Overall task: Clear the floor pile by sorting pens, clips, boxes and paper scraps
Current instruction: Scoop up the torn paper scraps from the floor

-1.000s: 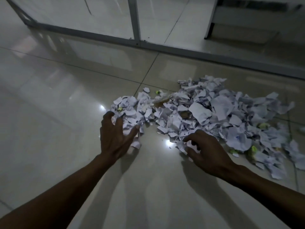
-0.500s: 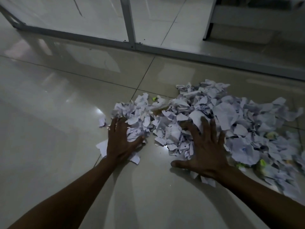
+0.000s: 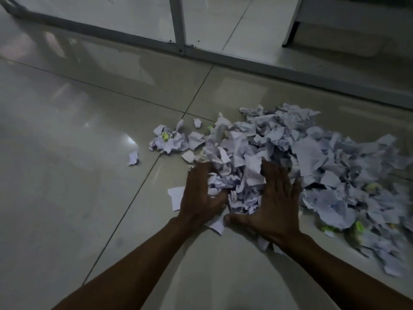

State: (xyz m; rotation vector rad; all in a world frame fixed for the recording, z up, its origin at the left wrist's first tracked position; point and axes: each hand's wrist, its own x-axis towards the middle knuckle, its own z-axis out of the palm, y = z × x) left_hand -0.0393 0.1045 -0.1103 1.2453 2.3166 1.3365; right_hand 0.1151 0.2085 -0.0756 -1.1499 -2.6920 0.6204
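Both hands press flat into crumpled, torn white paper scraps (image 3: 279,148) on glossy tile floor (image 3: 67,198). The left hand (image 3: 199,195) and right hand (image 3: 272,204) keep fingers straight and slightly spread, cupping a ragged clump between them.

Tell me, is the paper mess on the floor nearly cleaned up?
Not nearly. Nothing looks sorted yet. In hand: the left hand and right hand press in on a clump of scraps. Left: the big pile, stray bits and yellow-green pieces.
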